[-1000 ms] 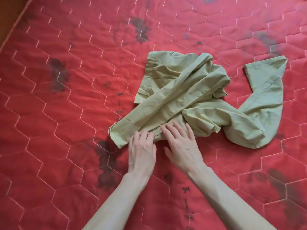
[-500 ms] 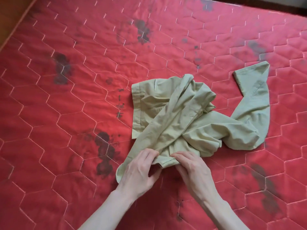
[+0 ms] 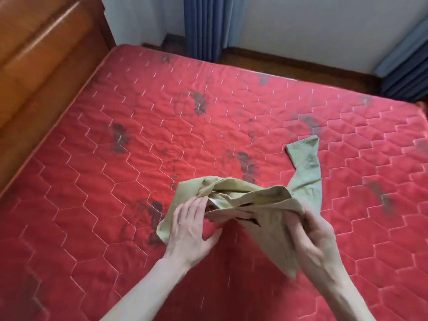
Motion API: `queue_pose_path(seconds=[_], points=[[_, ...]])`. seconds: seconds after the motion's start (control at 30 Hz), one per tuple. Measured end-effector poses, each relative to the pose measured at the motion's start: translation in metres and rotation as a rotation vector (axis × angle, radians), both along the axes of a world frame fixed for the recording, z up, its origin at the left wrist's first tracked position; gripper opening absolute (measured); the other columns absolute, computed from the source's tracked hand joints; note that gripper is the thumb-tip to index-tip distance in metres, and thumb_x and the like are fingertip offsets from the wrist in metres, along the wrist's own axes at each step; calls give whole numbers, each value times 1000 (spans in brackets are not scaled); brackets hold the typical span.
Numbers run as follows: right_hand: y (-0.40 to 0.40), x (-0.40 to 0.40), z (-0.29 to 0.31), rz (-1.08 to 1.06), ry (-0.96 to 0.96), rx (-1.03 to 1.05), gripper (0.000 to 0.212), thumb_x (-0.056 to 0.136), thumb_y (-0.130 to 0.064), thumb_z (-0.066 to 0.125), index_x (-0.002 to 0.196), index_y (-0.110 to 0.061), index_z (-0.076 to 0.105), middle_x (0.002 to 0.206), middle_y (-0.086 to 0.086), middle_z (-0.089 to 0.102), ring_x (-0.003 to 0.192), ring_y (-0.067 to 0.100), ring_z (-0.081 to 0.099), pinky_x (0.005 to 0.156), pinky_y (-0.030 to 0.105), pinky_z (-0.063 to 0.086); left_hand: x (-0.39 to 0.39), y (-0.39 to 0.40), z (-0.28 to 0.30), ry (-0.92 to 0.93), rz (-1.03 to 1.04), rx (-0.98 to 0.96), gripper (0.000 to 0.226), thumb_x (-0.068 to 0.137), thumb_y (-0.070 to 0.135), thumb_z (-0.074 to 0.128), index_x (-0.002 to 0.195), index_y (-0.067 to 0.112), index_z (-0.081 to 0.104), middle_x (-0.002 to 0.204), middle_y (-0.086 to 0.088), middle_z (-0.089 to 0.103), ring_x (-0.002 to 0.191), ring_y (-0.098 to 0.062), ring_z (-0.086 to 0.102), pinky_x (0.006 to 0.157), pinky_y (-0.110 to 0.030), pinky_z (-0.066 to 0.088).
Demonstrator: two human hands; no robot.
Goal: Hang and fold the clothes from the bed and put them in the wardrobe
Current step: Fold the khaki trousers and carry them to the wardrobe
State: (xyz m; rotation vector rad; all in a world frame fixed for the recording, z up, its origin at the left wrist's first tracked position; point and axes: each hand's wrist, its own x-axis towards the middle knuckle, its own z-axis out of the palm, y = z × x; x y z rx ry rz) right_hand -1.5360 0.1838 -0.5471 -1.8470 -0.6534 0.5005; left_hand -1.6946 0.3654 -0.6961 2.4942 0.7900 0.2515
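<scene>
A pale olive-green pair of trousers (image 3: pixel 259 200) is lifted off the red quilted mattress (image 3: pixel 115 205), bunched up at its waistband. My left hand (image 3: pixel 190 228) grips the waistband's left side. My right hand (image 3: pixel 315 235) grips its right side, with cloth draped over the fingers. One trouser leg (image 3: pixel 305 163) trails away to the far right and still lies on the mattress. Another fold hangs down behind my left hand.
A wooden headboard (image 3: pixel 41 66) runs along the bed's left side. Beyond the bed's far edge are a white wall, a strip of wooden floor and dark blue curtains (image 3: pixel 203 24). The mattress carries several dark stains.
Both hands went from pressing the trousers flat on the mattress to gripping the waistband and lifting it up. The view tilted up, bringing headboard, wall and curtains into sight.
</scene>
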Motion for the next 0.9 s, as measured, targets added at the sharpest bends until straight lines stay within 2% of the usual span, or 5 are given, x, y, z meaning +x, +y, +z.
queue_pose_path(seconds=[0.1, 0.27, 0.37, 0.73, 0.9], points=[[-12, 7, 74, 7, -30, 22, 36, 102, 7, 51, 88, -19, 71, 84, -9, 73, 81, -5, 66, 75, 14, 50, 10, -10, 72, -78, -10, -87, 95, 90, 85, 36, 160, 22, 34, 162, 7, 38, 152, -16, 31, 124, -44, 25], [-30, 14, 194, 2, -2, 121, 39, 105, 6, 47, 90, -18, 73, 88, 17, 67, 81, 12, 61, 72, 27, 50, 20, -27, 181, -142, -220, -183, 61, 83, 58, 67, 131, 20, 68, 134, 2, 66, 130, -20, 57, 108, -51, 46], [-45, 21, 256, -30, -24, 211, 40, 104, 5, 48, 88, -21, 73, 78, 7, 63, 78, 12, 56, 67, 27, 47, 20, -40, 238, -175, -231, -310, 59, 76, 56, 72, 124, 22, 71, 121, 9, 71, 114, -10, 64, 98, -40, 52], [-109, 30, 405, -92, -152, 322, 38, 107, -7, 45, 91, -25, 75, 91, 0, 70, 88, 15, 64, 78, 29, 54, -8, -70, 355, 37, -80, -447, 115, 63, 73, 69, 159, 42, 14, 140, 7, 43, 126, -19, 58, 109, -39, 47], [-128, 29, 418, -167, -191, 297, 29, 109, -12, 43, 98, -18, 69, 86, -8, 70, 83, 11, 65, 81, 38, 55, -19, -73, 365, -5, -8, -506, 55, 58, 55, 83, 104, 32, 66, 93, 13, 75, 89, -6, 71, 84, -40, 59]])
